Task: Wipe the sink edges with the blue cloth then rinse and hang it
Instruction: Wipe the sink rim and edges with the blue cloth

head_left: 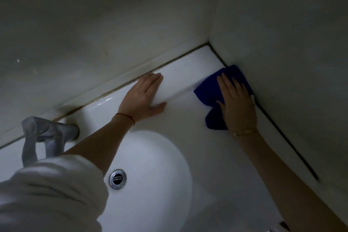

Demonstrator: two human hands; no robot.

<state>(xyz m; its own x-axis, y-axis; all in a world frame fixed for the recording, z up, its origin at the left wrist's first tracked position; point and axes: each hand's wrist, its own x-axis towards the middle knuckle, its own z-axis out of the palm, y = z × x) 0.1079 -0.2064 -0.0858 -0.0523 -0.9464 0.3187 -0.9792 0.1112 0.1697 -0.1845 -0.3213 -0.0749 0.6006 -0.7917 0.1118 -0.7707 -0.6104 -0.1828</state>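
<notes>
We note the blue cloth [216,96] lies flat under our right hand [238,105] — fingers straight, pressing it onto the sink ledge [180,79] against the side wall. Left hand [145,96], flat and empty, braces beside it — the unwiped ledge runs leftward past it toward the tap [54,133].

The cloth [211,88] under my right hand [237,102] is deep blue, plain, against the white sink [180,73] edge. A thin red string [126,117] circles my left wrist, a gold bracelet [244,132] my right. My sleeve [50,194] is white. The faucet [47,135] is silvery chrome, the drain [117,178] chrome too. Dark grime lines the wall seam [286,133].
</notes>
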